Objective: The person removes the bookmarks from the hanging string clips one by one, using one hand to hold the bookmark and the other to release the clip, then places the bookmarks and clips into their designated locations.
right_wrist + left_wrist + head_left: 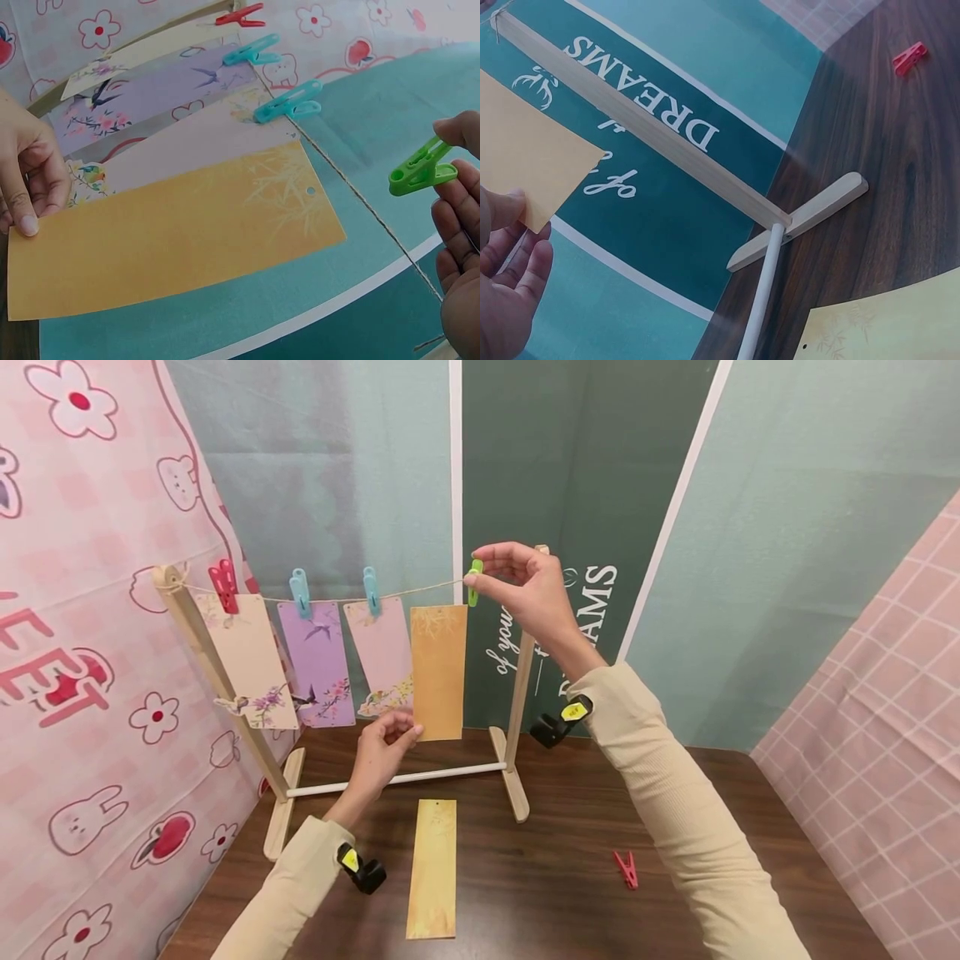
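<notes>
My left hand (382,758) pinches the lower left corner of an orange card (438,672) between thumb and fingers, holding it upright just under the twine (358,201). Faint bamboo leaves and a punched hole mark the card's upper end. In my right hand (536,597), thumb and fingertips grip a green clothespin (420,171) by its handles, near the twine and apart from the card. Left of the orange card, a cream card (251,660), a purple card (317,652) and a pink card (381,643) hang from red and blue clothespins.
A wooden stand (517,702) with a white crossbar (450,773) carries the twine. On the brown table (555,877), a yellow card (432,868) lies in front of it, and a red clothespin (626,870) lies to the right. Printed cloths hang behind.
</notes>
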`<state>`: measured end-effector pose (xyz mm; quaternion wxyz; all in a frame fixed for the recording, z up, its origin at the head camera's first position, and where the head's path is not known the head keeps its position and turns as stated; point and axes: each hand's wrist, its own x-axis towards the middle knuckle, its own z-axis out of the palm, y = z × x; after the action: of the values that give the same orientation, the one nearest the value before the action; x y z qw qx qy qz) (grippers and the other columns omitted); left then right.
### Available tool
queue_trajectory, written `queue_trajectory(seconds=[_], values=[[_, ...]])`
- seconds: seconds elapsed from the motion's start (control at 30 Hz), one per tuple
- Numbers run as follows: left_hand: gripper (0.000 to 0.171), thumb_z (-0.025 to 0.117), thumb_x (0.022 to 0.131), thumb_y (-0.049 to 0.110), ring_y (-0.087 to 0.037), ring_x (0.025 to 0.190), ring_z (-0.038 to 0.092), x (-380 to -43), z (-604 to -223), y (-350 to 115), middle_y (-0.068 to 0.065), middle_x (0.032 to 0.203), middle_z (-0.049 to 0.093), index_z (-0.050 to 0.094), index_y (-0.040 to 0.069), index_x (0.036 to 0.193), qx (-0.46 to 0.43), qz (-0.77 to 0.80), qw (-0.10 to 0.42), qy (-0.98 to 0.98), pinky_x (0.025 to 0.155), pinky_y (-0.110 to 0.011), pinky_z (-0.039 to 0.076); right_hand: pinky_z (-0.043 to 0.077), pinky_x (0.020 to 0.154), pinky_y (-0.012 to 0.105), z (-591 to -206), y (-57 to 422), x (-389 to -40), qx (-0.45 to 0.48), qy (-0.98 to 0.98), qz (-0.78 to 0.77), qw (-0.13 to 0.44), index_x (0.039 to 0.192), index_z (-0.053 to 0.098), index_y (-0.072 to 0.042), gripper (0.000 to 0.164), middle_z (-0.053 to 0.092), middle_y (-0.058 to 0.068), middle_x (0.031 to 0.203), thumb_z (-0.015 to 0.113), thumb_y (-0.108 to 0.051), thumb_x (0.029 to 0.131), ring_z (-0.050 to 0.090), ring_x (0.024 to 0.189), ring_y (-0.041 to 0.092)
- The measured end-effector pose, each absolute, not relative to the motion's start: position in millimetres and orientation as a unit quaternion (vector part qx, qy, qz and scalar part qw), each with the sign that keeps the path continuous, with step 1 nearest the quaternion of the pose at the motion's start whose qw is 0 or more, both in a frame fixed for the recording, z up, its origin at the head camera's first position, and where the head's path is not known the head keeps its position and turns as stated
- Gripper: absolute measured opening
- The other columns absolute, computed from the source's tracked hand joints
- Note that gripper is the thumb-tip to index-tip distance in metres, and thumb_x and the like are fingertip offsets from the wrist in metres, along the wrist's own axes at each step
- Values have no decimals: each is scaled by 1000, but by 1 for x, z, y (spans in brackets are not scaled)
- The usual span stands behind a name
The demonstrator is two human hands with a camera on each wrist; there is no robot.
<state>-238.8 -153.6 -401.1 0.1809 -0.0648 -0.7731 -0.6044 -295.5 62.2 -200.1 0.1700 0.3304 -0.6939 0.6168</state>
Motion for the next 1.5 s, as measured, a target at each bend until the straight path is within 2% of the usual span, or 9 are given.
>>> queue_trajectory(seconds=[0.3, 0.53, 0.77, 0.97, 1.07, 1.23, 1.5], values=[[12, 72, 88, 6, -11, 68, 58, -245, -412, -157, -8, 80, 64, 66, -3, 93, -69, -615, 185, -763, 61, -19, 48, 49, 86, 30, -205, 71, -300, 326, -690, 622, 173, 111, 67, 2, 34, 65, 10, 99, 78, -10, 82, 60, 94, 23], [12, 72, 88, 6, -10, 67, 56, -241, -410, -157, -6, 78, 64, 66, -4, 93, -73, -614, 183, -765, 61, -18, 47, 47, 92, 33, -208, 78, -297, 326, -692, 619, 177, 111, 68, 0, 32, 66, 9, 103, 78, -10, 82, 60, 98, 22], [12, 69, 89, 1, -14, 69, 56, -226, -391, -153, -18, 82, 64, 64, -9, 95, -60, -614, 160, -770, 61, -18, 45, 43, 99, 39, -205, 84, -284, 331, -688, 621, 176, 110, 68, 4, 29, 66, 11, 101, 74, -1, 83, 59, 95, 22], [13, 72, 88, 6, -11, 67, 58, -235, -403, -157, -9, 79, 65, 66, -4, 94, -67, -620, 169, -763, 61, -19, 48, 41, 102, 37, -214, 90, -294, 335, -684, 623, 178, 113, 67, 2, 33, 66, 10, 101, 76, -3, 81, 59, 96, 22], [13, 71, 88, 6, -11, 67, 58, -233, -402, -157, -8, 78, 65, 66, -4, 94, -76, -624, 171, -759, 61, -19, 48, 42, 101, 36, -216, 93, -292, 338, -688, 615, 183, 115, 66, 4, 35, 65, 11, 103, 76, -4, 82, 57, 98, 24], [10, 71, 88, 4, -11, 68, 58, -229, -401, -158, -9, 78, 64, 66, -4, 93, -83, -624, 165, -759, 62, -19, 49, 44, 97, 38, -219, 97, -288, 335, -703, 599, 187, 114, 68, -1, 32, 65, 10, 103, 75, -7, 84, 56, 101, 28], [13, 71, 88, 5, -12, 70, 59, -223, -400, -159, -10, 81, 65, 66, -4, 96, -75, -625, 162, -760, 65, -20, 50, 46, 93, 34, -224, 106, -286, 331, -700, 605, 186, 116, 68, -1, 33, 65, 8, 110, 74, -6, 85, 56, 101, 23]])
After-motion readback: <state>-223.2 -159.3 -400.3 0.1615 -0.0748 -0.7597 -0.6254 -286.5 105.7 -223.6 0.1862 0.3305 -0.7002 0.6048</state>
